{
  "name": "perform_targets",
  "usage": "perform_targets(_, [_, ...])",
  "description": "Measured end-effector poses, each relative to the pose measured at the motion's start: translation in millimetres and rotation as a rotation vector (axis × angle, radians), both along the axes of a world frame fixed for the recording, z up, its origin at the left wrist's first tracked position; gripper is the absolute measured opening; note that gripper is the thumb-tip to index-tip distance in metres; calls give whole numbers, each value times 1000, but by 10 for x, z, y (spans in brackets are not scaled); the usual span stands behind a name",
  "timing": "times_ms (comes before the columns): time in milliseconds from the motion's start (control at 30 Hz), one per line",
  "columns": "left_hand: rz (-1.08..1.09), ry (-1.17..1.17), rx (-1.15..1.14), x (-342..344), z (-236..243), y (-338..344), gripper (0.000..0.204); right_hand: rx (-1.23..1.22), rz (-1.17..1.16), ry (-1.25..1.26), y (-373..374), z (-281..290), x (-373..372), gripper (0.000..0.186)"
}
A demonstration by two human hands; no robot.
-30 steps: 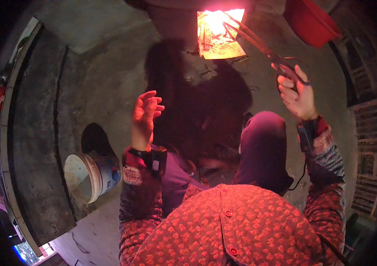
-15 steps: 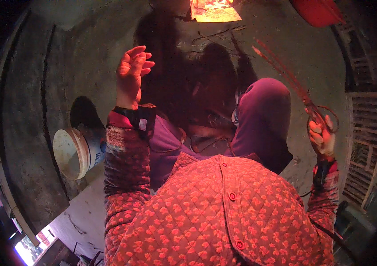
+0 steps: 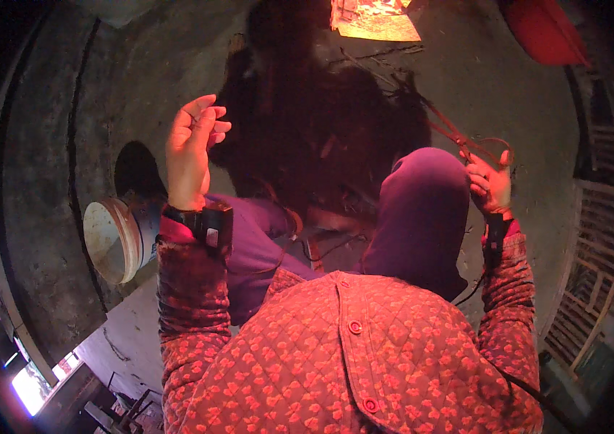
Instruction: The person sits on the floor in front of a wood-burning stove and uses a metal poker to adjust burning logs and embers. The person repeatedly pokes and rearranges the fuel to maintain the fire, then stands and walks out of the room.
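Observation:
My left hand (image 3: 190, 155) is raised over the floor to the left of my knees, its fingers loosely bent and apart, with nothing in it. To the right of my raised knee, my right hand (image 3: 490, 182) is closed round the looped handles of long metal fire tongs (image 3: 453, 132). The tongs slant forward and left; their far ends are lost in shadow close to some thin twigs (image 3: 383, 54) on the floor. Beyond the twigs, at the top edge, glows a bright fire opening (image 3: 375, 22), partly cut off by the picture's edge.
A whitish bucket (image 3: 130, 242) lies or leans at the left, beside a dark ledge (image 3: 39, 217). A red basin (image 3: 544, 32) is at the far right. Nearer on the right stands a slatted wooden frame (image 3: 590, 267). My shadow darkens the floor ahead.
My right hand has moved left and forward with the tongs, which now point lower into the shadow near the twigs. My left hand has shifted slightly left and nearer; the view has also shifted.

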State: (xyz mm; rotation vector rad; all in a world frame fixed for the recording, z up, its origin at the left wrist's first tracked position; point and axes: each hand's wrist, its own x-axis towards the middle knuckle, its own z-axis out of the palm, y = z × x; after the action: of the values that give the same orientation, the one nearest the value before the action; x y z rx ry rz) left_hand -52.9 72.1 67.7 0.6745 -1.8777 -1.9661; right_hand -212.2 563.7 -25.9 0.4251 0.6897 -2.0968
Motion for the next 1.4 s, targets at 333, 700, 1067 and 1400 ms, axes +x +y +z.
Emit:
perform_targets(333, [-38, -4, -44, 23, 61, 53, 26, -128, -69, -247, 44, 52, -437, 73])
perform_targets(700, [-55, 32, -49, 51, 65, 27, 27, 244, 104, -50, 173, 133, 227, 36])
perform_targets(1067, [-80, 55, -98, 76, -111, -66, 29, 75, -8, -38, 456, 820, 1144, 53])
perform_targets(1400, [-178, 91, -183, -54, -277, -66, 35, 236, -186, 87, 649, 1402, 2075, 65])
